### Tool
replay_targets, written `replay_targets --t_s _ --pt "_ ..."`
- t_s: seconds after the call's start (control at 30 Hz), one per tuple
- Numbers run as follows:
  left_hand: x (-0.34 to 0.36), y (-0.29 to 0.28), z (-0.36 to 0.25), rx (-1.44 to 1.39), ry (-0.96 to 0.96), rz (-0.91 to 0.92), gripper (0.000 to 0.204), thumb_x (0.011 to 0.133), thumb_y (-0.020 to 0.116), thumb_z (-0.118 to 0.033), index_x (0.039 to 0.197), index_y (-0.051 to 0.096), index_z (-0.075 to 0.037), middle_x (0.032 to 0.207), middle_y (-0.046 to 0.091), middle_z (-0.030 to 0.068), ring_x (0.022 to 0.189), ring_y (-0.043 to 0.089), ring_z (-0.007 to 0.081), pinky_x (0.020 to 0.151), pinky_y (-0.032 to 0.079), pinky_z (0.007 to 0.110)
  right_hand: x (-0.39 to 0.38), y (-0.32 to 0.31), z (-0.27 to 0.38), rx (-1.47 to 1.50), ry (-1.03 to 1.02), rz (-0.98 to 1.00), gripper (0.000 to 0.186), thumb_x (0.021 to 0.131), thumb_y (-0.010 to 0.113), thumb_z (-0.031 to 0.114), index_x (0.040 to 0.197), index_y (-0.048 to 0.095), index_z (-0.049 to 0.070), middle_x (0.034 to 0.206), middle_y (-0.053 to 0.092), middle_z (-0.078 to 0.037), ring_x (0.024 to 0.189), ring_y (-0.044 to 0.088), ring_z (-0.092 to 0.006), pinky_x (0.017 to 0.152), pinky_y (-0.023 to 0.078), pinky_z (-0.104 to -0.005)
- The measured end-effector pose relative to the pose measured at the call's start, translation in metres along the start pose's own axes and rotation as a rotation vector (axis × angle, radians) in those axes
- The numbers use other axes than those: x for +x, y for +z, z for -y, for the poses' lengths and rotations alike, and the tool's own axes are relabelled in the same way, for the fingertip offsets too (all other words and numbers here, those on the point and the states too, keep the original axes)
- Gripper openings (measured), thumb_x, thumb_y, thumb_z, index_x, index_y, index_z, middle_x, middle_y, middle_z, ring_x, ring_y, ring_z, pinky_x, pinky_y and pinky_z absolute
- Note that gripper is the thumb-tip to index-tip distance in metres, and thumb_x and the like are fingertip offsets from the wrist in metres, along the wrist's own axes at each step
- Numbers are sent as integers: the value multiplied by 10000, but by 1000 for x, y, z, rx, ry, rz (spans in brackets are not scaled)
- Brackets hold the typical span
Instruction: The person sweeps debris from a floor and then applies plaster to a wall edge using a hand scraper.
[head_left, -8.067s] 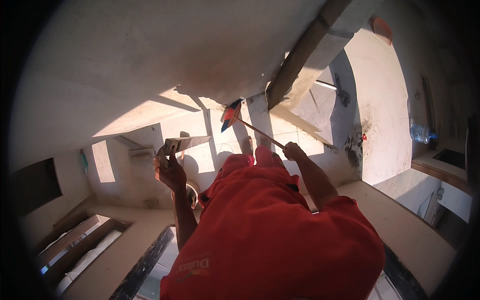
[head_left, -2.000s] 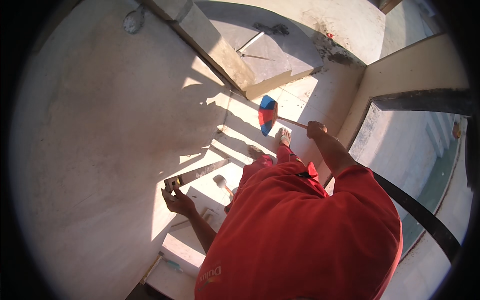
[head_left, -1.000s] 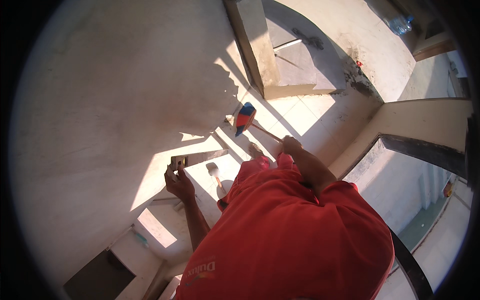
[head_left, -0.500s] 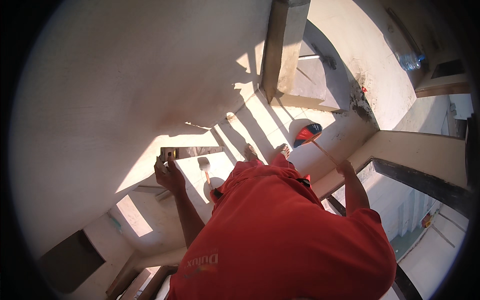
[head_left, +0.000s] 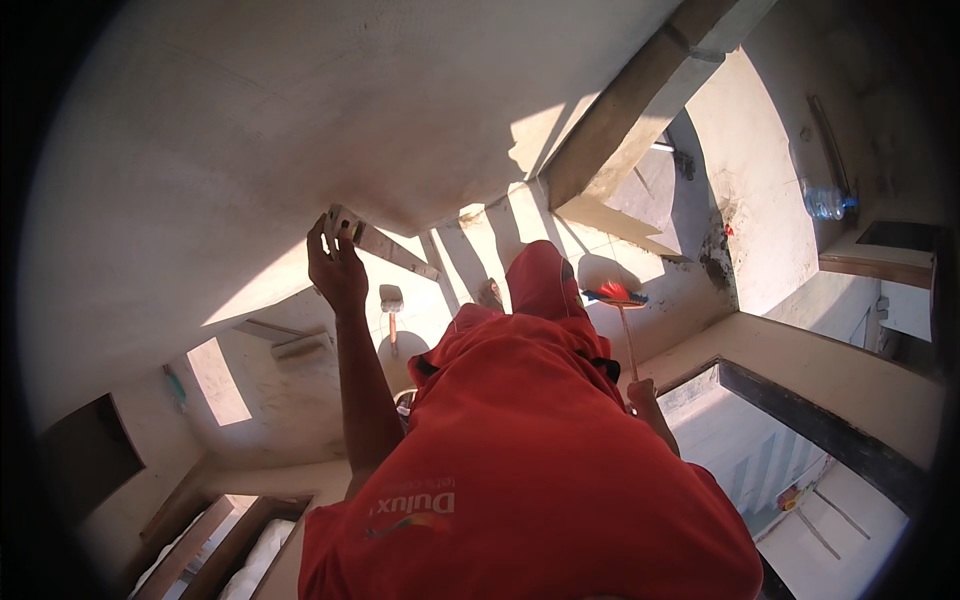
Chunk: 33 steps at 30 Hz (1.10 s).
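Level (head_left: 395, 251) and broom (head_left: 616, 296) were held ahead of the red shirt (head_left: 540, 440).
Pale, narrow level was slanted shirtward by half-curled left hand (head_left: 338, 266); red-bristled broom was aimed away by closed right hand (head_left: 642, 393).

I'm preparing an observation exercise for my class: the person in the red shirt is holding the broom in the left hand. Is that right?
Not quite. The head view shows the broom in the right hand; the left hand holds a long flat tool. The red shirt is correct.
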<state>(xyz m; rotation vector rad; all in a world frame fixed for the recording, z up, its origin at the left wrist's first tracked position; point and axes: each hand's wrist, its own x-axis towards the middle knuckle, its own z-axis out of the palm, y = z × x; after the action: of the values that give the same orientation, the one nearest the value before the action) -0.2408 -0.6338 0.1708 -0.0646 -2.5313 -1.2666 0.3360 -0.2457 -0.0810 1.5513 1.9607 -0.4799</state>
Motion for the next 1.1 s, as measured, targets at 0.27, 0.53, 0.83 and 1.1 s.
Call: replay_targets --t_s 0.27,0.53,0.83,1.1 --pt "9 7 -4 -116 -45 -4 651 945 622 -114 1527 345 -28 1265 628 178 1105 647 293 932 515 388 7 -30 24 -194 -79 227 221 853 646 218 904 705 11 696 711 -110 639 722 -240 548 567 -422" --pt "11 -6 -7 -43 -90 22 705 959 645 -179 1554 295 -33 1242 648 184 1123 650 332 943 508 401 53 -20 8 -72 135 245 224 865 624 153 1001 698 -8 637 677 -45 590 703 -205 509 556 -351" --pt "15 -5 2 54 2 40 717 973 635 -164 1561 254 -16 1173 670 151 978 686 305 804 545 379 6 -44 42 267 235 264 288 923 521 202 989 655 -44 636 624 -133 471 615 -237 400 479 -398" --pt "15 -10 7 55 -31 84 729 954 652 -142 1557 265 -13 1170 669 149 978 684 300 797 543 373 46 -15 -3 59 62 320 227 898 552 162 957 642 -37 578 578 -108 442 584 -223 389 463 -394"
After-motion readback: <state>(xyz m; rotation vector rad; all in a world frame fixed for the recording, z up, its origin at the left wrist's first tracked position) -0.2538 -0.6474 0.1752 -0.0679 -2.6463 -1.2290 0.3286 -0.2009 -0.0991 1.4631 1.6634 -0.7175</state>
